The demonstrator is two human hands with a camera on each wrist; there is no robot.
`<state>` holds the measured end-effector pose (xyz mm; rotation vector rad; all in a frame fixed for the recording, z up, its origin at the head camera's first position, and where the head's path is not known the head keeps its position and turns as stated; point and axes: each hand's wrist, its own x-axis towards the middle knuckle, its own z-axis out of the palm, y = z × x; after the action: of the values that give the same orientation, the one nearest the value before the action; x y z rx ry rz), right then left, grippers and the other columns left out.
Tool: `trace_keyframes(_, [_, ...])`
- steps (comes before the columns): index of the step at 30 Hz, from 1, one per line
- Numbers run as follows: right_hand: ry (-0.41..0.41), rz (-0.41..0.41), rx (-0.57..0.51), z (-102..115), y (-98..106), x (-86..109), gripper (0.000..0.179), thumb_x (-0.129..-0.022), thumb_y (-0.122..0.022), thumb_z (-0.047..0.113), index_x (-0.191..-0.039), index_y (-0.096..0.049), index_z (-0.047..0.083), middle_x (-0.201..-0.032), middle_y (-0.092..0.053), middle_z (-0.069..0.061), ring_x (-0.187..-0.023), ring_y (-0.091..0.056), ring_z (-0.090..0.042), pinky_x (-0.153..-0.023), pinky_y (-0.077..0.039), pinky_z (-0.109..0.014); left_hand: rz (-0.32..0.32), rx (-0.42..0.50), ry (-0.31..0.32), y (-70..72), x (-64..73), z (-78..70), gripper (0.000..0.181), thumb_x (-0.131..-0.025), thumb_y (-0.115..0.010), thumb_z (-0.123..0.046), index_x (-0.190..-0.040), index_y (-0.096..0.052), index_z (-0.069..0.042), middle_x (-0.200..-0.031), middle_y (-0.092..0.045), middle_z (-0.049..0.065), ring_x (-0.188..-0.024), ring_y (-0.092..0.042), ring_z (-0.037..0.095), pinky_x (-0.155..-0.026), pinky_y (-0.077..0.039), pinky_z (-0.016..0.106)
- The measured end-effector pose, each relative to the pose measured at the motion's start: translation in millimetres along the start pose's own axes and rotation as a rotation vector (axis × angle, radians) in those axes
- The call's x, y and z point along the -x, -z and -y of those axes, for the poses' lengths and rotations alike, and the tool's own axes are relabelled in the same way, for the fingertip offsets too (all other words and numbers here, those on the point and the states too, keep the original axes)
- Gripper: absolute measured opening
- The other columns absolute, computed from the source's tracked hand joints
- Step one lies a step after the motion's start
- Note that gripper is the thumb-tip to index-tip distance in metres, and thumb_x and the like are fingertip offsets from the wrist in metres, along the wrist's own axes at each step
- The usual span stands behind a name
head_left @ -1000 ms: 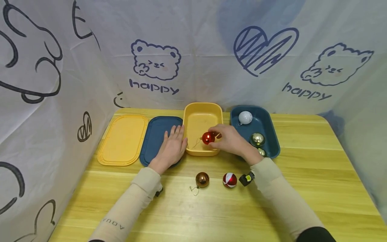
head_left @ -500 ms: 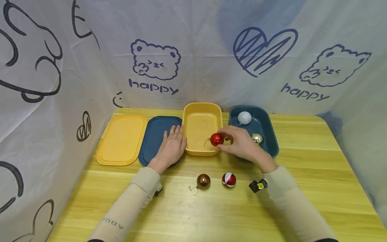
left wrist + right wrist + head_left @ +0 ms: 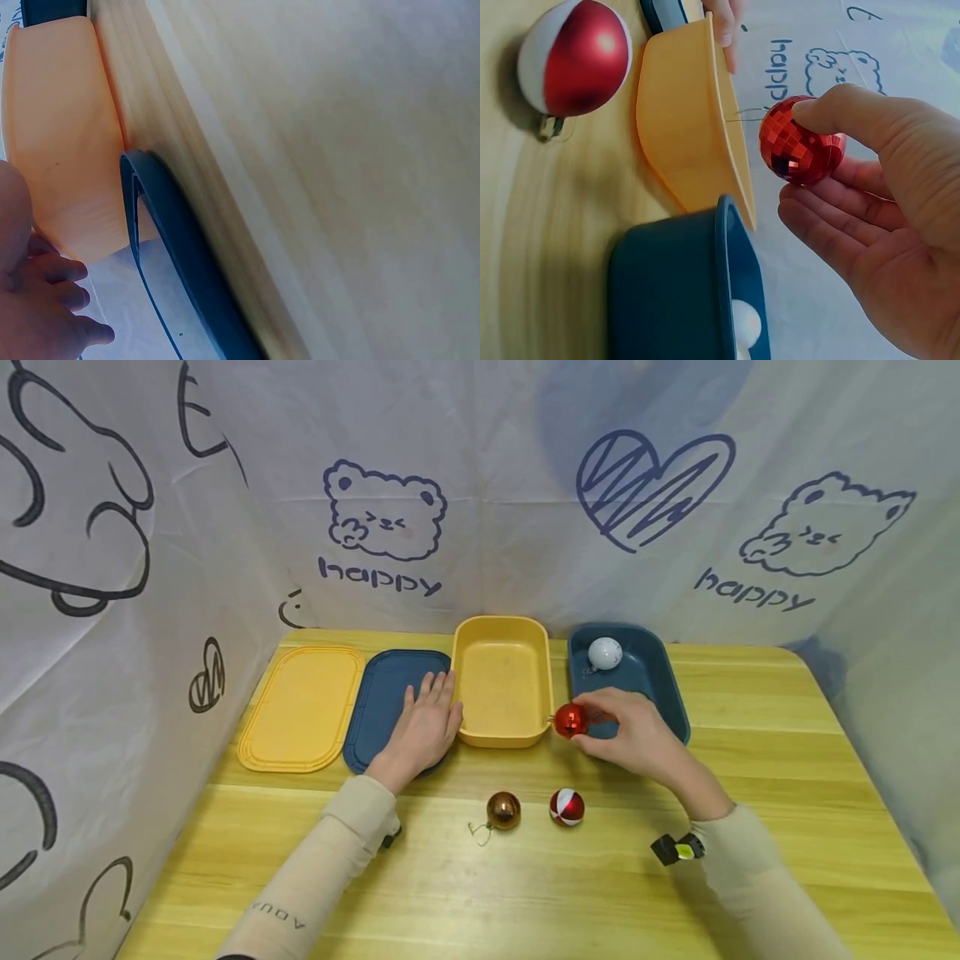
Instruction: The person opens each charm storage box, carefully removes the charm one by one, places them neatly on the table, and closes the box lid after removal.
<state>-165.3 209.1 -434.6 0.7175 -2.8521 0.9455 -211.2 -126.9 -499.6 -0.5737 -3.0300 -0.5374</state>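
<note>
Bauble [image 3: 795, 146], glossy red, square-faceted, thin loop [image 3: 552, 720] apparently gold, pinched by right hand [image 3: 633, 731], left hand [image 3: 425, 727] straight-fingered.

From here I read the blue word "happy" [image 3: 379, 577] twice on the far white cloth [image 3: 517, 560], left and right. Dark letters, perhaps "AQUA" [image 3: 279, 914], mark the left sleeve [image 3: 322, 860].

Curtained booth, perhaps: printed sheets [image 3: 517, 552] round table [image 3: 510, 893].

From the six o'clock side of the bench [image 3: 525, 893], the head camera looked forward and down, while both wrist views, closer and turned sideways, shared the yellow box [image 3: 502, 693].
</note>
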Motion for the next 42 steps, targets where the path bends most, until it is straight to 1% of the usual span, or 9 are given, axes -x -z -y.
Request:
trace_keyframes(4, [-0.005, -0.031, -0.016, -6, 4, 16.2, 0.047, -0.087, -0.088, 0.021, -0.129, -0.073, 0.008, -0.117, -0.075, -0.006, -0.102, -0.073, -0.023, -0.093, -0.061, -0.047, -0.002, -0.002, 0.0, -0.4, 0.4, -0.4, 0.062, -0.117, -0.031, -0.034, -0.167, -0.02, 0.0, -0.17, -0.031, 0.024, -0.161, -0.023, 0.043, -0.128, -0.02, 0.067])
trace_keyframes(7, [-0.006, -0.044, -0.049, -11, 6, 28.3, 0.045, -0.087, -0.088, 0.019, -0.128, -0.073, 0.007, -0.115, -0.075, -0.007, -0.099, -0.074, -0.021, -0.089, -0.063, -0.04, 0.001, 0.0, 0.001, -0.8, 0.7, -0.7, 0.062, -0.117, -0.031, -0.035, -0.167, -0.02, 0.0, -0.17, -0.031, 0.024, -0.161, -0.023, 0.043, -0.128, -0.019, 0.067])
trace_keyframes(11, [-0.025, -0.045, -0.077, -18, 7, 44.9, 0.046, -0.086, -0.089, 0.016, -0.128, -0.073, 0.007, -0.116, -0.074, -0.006, -0.098, -0.074, -0.019, -0.089, -0.063, -0.031, 0.003, 0.0, 0.003, -2.4, 1.0, -0.9, 0.062, -0.117, -0.03, -0.035, -0.167, -0.02, 0.0, -0.17, -0.031, 0.024, -0.161, -0.022, 0.043, -0.128, -0.019, 0.067])
trace_keyframes(17, [-0.051, -0.058, -0.074, -27, 7, 67.8, 0.046, -0.083, -0.091, 0.012, -0.126, -0.073, 0.008, -0.116, -0.074, -0.004, -0.097, -0.074, -0.015, -0.088, -0.063, -0.03, 0.008, 0.013, 0.006, -3.2, 1.0, -1.8, 0.062, -0.117, -0.03, -0.035, -0.168, -0.019, -0.001, -0.171, -0.03, 0.024, -0.162, -0.021, 0.042, -0.128, -0.018, 0.066])
trace_keyframes(19, [-0.053, -0.062, -0.07, -30, 8, 75.2, 0.047, -0.083, -0.091, 0.012, -0.126, -0.074, 0.009, -0.116, -0.074, -0.003, -0.096, -0.073, -0.013, -0.089, -0.062, -0.025, 0.007, 0.017, 0.005, -3.1, 1.2, -2.5, 0.062, -0.117, -0.03, -0.035, -0.168, -0.02, -0.001, -0.171, -0.03, 0.024, -0.162, -0.021, 0.043, -0.128, -0.018, 0.067])
trace_keyframes(23, [-0.067, -0.055, -0.078, -34, 6, 89.3, 0.047, -0.083, -0.091, 0.013, -0.126, -0.074, 0.01, -0.114, -0.073, -0.001, -0.096, -0.073, -0.008, -0.089, -0.061, -0.022, 0.004, 0.018, 0.002, -3.4, 1.6, -3.4, 0.062, -0.117, -0.03, -0.034, -0.167, -0.02, 0.0, -0.17, -0.03, 0.024, -0.161, -0.022, 0.043, -0.128, -0.018, 0.067])
trace_keyframes(26, [-0.074, -0.059, -0.086, -37, 3, 98.8, 0.047, -0.082, -0.091, 0.012, -0.126, -0.074, 0.009, -0.114, -0.074, -0.003, -0.095, -0.073, -0.007, -0.087, -0.062, -0.024, 0.009, 0.021, 0.0, -4.1, 1.3, -3.6, 0.062, -0.117, -0.029, -0.034, -0.167, -0.019, 0.0, -0.17, -0.03, 0.025, -0.162, -0.021, 0.043, -0.128, -0.018, 0.067])
trace_keyframes(34, [-0.087, -0.064, -0.066, -54, -9, 114.5, 0.049, -0.078, -0.092, 0.007, -0.124, -0.074, 0.004, -0.112, -0.075, -0.005, -0.093, -0.07, -0.003, -0.082, -0.064, -0.033, 0.018, 0.024, -0.002, -5.3, 0.1, -3.3, 0.062, -0.117, -0.029, -0.035, -0.168, -0.018, -0.001, -0.171, -0.029, 0.023, -0.162, -0.021, 0.042, -0.128, -0.017, 0.067])
trace_keyframes(42, [-0.09, -0.057, -0.091, -65, -23, 117.0, 0.049, -0.078, -0.09, 0.003, -0.124, -0.073, 0.0, -0.111, -0.075, -0.007, -0.093, -0.071, -0.004, -0.081, -0.063, -0.029, 0.001, 0.004, 0.0, -0.9, 0.5, 0.1, 0.062, -0.117, -0.03, -0.035, -0.167, -0.02, -0.001, -0.171, -0.031, 0.023, -0.162, -0.022, 0.042, -0.128, -0.019, 0.067])
